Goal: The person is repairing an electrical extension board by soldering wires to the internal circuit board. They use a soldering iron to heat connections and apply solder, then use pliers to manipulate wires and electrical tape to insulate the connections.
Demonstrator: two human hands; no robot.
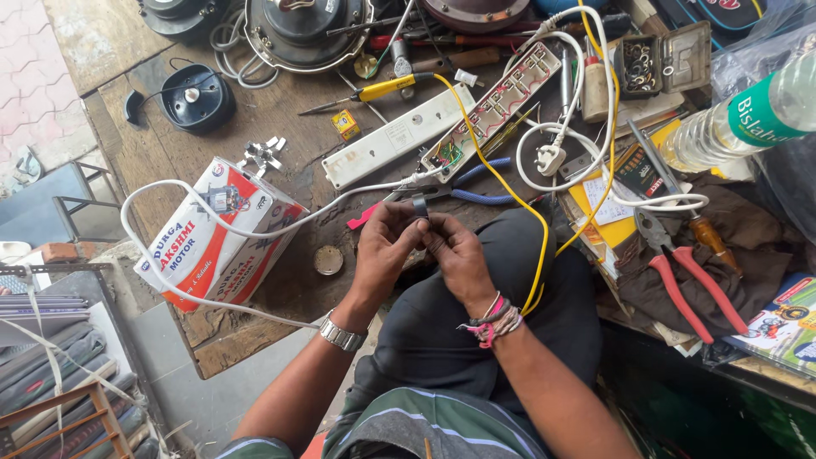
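Hands (425, 246) together, pinching tape roll (420, 205)

Workbench (280, 110): worn, matt wood, rough and stained. Motor carton (212, 238): printed cardboard, slight sheen. Power-strip cover (395, 136): smooth white plastic. White cable (170, 293): smooth plastic sheath. Pliers (684, 272): dull metal jaws, glossy red plastic grips. Water bottle (739, 119): clear glossy plastic. Wristwatch (342, 334): bright metal band. Small roll (420, 205) between the fingers: dark, matt tape, apparently.
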